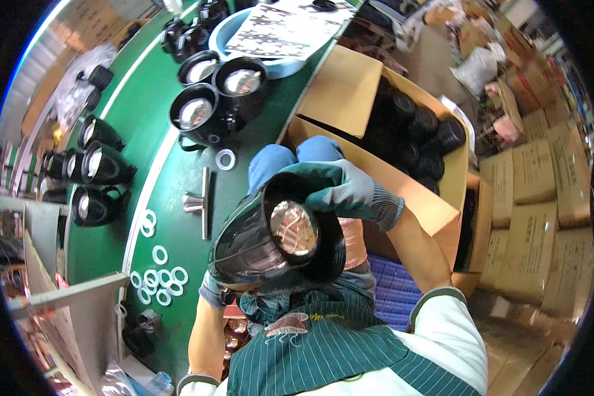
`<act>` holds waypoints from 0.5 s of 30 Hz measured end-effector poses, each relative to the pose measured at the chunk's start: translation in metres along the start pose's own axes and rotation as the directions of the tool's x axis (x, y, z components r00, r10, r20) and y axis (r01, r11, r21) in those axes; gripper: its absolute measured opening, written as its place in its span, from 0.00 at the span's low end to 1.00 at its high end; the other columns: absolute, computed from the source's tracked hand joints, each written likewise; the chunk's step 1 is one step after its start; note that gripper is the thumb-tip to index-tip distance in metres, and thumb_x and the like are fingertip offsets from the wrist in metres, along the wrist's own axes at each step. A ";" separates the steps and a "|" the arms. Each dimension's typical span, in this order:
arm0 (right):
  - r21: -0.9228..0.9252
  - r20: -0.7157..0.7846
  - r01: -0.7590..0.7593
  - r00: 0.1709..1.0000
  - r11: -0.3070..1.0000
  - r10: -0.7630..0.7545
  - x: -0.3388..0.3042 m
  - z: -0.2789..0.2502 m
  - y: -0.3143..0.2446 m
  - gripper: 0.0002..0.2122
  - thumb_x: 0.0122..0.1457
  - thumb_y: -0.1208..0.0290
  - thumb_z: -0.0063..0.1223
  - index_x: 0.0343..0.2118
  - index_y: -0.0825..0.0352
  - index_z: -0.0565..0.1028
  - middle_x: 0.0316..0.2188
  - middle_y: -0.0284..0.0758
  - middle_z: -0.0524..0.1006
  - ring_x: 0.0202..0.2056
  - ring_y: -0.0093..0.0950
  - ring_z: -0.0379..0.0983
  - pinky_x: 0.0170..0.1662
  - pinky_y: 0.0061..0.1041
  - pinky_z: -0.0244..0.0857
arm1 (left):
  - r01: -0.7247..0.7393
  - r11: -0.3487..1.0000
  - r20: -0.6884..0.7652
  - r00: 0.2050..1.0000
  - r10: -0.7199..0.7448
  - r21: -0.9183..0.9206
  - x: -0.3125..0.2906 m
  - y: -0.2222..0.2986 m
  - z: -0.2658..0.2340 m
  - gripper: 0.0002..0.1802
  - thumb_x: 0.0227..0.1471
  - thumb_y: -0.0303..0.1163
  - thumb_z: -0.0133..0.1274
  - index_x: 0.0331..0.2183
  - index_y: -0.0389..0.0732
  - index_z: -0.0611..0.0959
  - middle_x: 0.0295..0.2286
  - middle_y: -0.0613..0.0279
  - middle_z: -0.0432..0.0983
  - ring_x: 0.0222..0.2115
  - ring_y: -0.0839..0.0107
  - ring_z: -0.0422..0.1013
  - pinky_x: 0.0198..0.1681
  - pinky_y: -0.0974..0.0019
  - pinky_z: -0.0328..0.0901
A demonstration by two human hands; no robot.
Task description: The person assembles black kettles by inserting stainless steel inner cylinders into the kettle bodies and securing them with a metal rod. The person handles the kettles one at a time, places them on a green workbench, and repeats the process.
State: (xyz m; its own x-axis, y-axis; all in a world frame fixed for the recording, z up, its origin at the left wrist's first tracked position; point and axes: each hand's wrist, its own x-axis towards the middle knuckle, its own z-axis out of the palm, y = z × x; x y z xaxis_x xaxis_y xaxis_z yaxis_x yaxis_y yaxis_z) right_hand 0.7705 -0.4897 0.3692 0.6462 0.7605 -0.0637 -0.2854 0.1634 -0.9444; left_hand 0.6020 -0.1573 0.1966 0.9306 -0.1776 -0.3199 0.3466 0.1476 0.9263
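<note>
A large black lamp housing [251, 237] with a shiny reflector [294, 228] inside is held up in front of my body, its wide mouth turned to the right. My right hand [342, 189], in a grey and green glove, grips its rim from the far right side. Under the housing's lower left, my left hand [211, 290] supports it; the lamp hides most of that hand's fingers. Left of the lamp, a T-shaped metal tool [205, 203] lies on the green table [178, 247]. One white ring [225, 159] lies beyond the tool.
Several white rings [158, 277] lie at the table's left. More black lamp housings [195, 113] stand farther off and along the left edge [102, 165]. A blue basin [287, 68] carries a printed sheet [280, 33]. An open carton [369, 155] of black parts stands at right, before stacked boxes [531, 185].
</note>
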 end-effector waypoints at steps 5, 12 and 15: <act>0.337 -0.245 0.135 0.968 0.932 -0.052 -0.065 -0.030 0.054 0.28 0.66 0.72 0.54 0.67 0.71 0.63 0.59 0.38 0.74 0.57 0.27 0.72 0.61 0.27 0.67 | 0.034 0.998 0.073 0.997 -0.037 0.044 0.014 0.060 0.035 0.27 0.54 0.33 0.63 0.55 0.39 0.78 0.51 0.54 0.78 0.52 0.60 0.73 0.57 0.58 0.68; 0.731 -0.429 0.313 0.902 0.607 0.050 -0.110 -0.032 0.136 0.29 0.67 0.69 0.52 0.69 0.70 0.59 0.63 0.40 0.71 0.60 0.29 0.71 0.61 0.27 0.68 | -0.010 0.870 0.059 0.998 -0.022 0.493 0.036 0.185 0.134 0.17 0.58 0.33 0.59 0.46 0.32 0.83 0.31 0.58 0.83 0.33 0.76 0.75 0.41 0.66 0.70; 0.742 -0.456 0.370 0.890 0.560 0.016 -0.111 -0.036 0.142 0.30 0.66 0.68 0.53 0.69 0.69 0.59 0.63 0.40 0.71 0.60 0.29 0.71 0.61 0.28 0.68 | -0.117 0.878 0.142 0.988 0.057 0.464 0.037 0.223 0.165 0.18 0.58 0.40 0.61 0.39 0.34 0.85 0.27 0.55 0.84 0.28 0.76 0.77 0.33 0.66 0.70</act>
State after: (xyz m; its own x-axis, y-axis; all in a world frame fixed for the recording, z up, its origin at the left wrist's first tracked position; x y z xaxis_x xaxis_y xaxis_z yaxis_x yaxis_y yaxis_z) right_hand 0.6843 -0.5734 0.2309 0.8931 0.3928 -0.2193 -0.4457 0.8387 -0.3129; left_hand 0.6941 -0.2910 0.4245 0.9229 -0.3048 -0.2351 0.1410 -0.3007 0.9433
